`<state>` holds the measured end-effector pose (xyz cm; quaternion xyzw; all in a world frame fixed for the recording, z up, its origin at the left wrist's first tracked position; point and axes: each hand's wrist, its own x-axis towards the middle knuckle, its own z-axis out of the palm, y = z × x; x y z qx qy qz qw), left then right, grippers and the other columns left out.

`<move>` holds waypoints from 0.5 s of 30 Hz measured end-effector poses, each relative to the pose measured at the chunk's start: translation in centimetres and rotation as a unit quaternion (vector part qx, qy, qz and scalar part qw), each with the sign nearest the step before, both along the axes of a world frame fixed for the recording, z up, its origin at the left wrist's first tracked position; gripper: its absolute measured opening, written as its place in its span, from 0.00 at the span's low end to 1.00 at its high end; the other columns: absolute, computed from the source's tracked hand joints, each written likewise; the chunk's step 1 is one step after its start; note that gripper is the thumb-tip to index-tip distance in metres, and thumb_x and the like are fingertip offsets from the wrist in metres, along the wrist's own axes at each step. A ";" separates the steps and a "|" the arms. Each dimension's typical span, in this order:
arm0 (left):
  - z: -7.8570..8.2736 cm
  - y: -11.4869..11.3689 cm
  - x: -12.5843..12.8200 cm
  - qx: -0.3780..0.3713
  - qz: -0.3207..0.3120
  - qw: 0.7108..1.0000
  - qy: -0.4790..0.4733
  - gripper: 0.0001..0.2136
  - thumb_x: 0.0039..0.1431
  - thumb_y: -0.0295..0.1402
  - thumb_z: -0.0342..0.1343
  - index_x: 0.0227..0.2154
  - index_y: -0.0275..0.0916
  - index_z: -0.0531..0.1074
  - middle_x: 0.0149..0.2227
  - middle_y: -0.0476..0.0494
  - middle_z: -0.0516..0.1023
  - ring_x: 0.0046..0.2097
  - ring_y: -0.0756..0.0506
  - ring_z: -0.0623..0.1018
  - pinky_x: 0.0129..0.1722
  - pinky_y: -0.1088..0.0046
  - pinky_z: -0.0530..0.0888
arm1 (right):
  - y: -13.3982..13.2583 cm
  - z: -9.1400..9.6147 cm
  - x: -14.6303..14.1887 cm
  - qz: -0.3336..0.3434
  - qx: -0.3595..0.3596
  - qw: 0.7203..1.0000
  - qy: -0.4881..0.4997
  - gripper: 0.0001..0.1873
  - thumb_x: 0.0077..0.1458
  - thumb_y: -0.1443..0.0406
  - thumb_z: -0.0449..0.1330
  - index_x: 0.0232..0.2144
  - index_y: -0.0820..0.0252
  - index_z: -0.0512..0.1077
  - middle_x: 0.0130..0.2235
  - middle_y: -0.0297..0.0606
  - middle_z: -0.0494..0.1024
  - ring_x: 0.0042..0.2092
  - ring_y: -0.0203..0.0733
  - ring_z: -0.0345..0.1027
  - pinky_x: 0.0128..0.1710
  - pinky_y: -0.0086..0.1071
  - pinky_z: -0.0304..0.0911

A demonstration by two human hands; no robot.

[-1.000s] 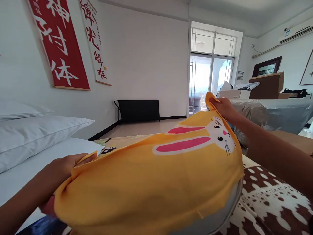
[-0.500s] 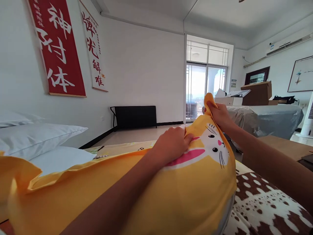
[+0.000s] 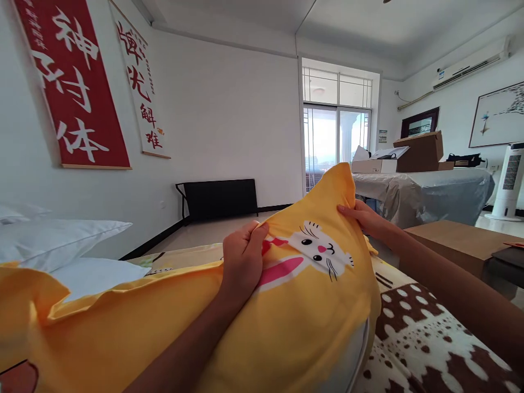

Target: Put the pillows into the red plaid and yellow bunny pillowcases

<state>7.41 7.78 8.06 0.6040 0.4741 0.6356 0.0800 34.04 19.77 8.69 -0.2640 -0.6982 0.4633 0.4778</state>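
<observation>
A yellow pillowcase with a white rabbit face and pink ears spreads across the foreground. My left hand pinches its upper edge beside the rabbit's ears, fingers closed on the cloth. On the far side, my right hand grips the same pillowcase just below its raised corner, thumb in front and the other fingers hidden behind. A pale pillow shows past the cloth's lower right edge. Toward the left the yellow fabric hangs loose in folds.
White pillows lie at the left on a bed with a brown-and-cream patterned cover. A cardboard box stands at the right. Behind it are a plastic-covered table and a white tower fan. A black folded frame leans by the wall.
My left hand has moved left along the pillowcase edge. My right hand has slid down from the gathered corner, which now stands spread out in a point. The view has turned slightly right.
</observation>
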 end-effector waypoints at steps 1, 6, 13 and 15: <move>-0.1 0.0 -0.1 0.011 0.007 1.000 -0.017 0.18 0.55 0.39 0.48 0.16 0.40 0.49 0.16 0.55 0.50 0.21 0.53 0.53 0.22 0.73 0.52 | 0.0 -0.6 0.1 0.008 -0.010 1.000 -0.004 0.20 0.47 0.52 0.65 0.37 0.59 0.73 0.39 0.42 0.78 0.35 0.43 0.73 0.37 0.35 0.70; 0.0 0.0 -0.6 0.057 0.066 0.996 0.014 0.18 0.56 0.38 0.46 0.16 0.40 0.49 0.16 0.54 0.52 0.21 0.52 0.55 0.23 0.72 0.54 | -0.3 -2.3 -1.4 -0.017 -0.017 1.000 -0.014 0.19 0.49 0.51 0.63 0.34 0.60 0.72 0.34 0.38 0.77 0.32 0.40 0.70 0.31 0.32 0.67; 0.5 0.3 -0.7 -0.039 -0.008 0.951 0.308 0.17 0.62 0.44 0.38 0.21 0.41 0.54 0.22 0.52 0.62 0.26 0.49 0.63 0.29 0.72 0.60 | -1.4 -2.4 -5.0 -0.081 0.212 0.972 -0.060 0.15 0.51 0.54 0.59 0.27 0.60 0.67 0.28 0.32 0.70 0.30 0.36 0.61 0.29 0.30 0.58; 0.5 -0.3 -1.4 -0.110 -0.022 0.938 0.327 0.18 0.63 0.49 0.35 0.24 0.42 0.55 0.20 0.54 0.61 0.24 0.48 0.62 0.26 0.72 0.59 | -1.1 -2.5 -4.7 -0.145 0.237 0.960 -0.044 0.16 0.53 0.53 0.57 0.26 0.60 0.64 0.26 0.32 0.67 0.30 0.36 0.59 0.28 0.30 0.56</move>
